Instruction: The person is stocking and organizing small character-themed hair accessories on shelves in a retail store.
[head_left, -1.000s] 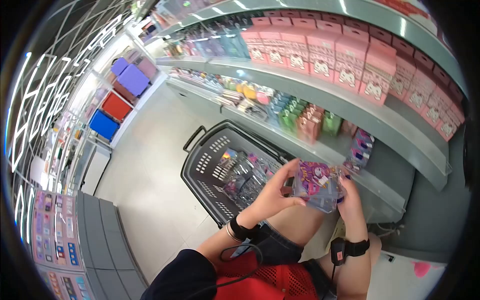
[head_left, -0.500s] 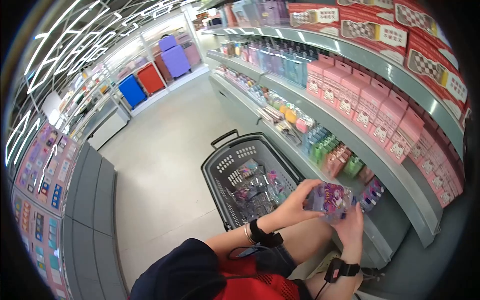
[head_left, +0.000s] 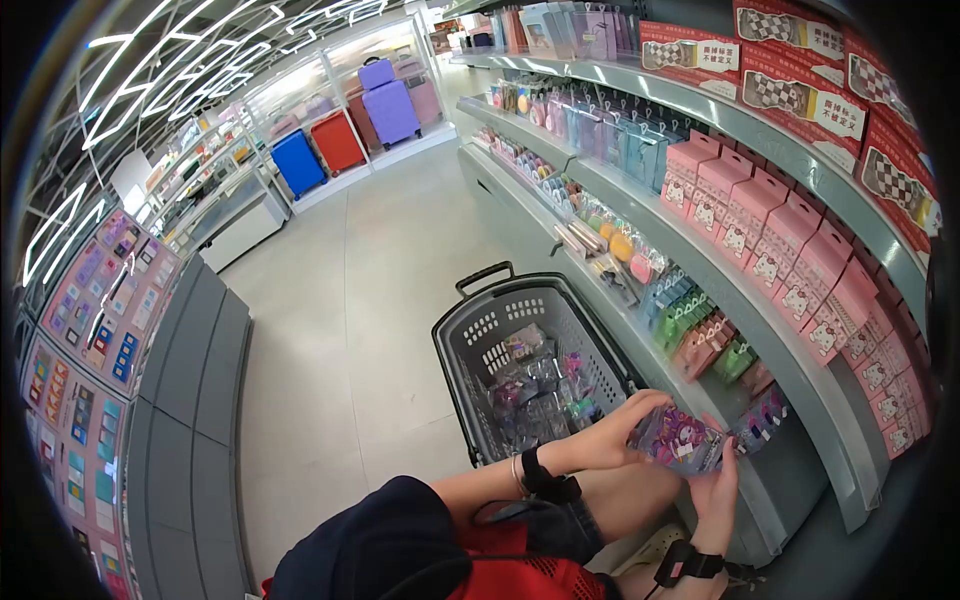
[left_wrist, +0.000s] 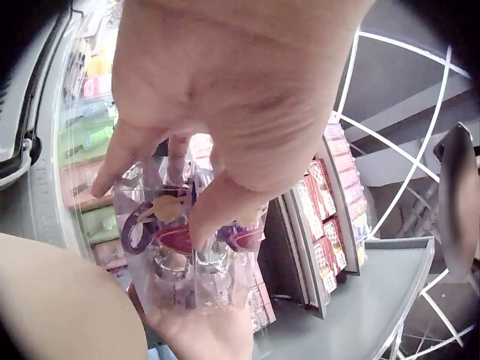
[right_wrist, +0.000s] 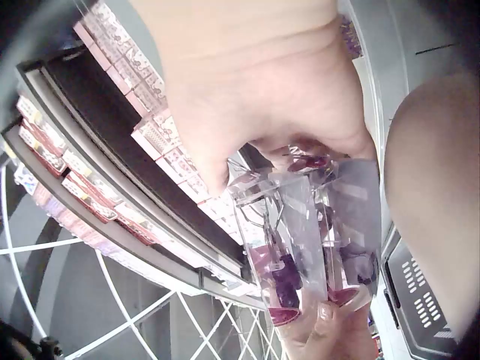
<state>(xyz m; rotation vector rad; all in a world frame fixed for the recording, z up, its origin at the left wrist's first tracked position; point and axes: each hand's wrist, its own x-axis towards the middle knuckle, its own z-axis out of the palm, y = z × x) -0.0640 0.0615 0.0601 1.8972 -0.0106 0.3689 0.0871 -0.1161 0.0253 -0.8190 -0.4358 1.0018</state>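
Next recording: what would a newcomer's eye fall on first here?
First comes the clear packet with a purple cartoon print, held low by the shelf between the left hand and right hand. Beside it on the floor stands a grey basket with more shiny packets, and rows of pink boxes line the shelf on the right.

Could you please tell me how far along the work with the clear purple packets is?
Done, apparently: a few like packets stand on the bottom shelf. In hand: the left hand and right hand hold one clear packet between them. Left: a pile of packets lies in the grey basket.
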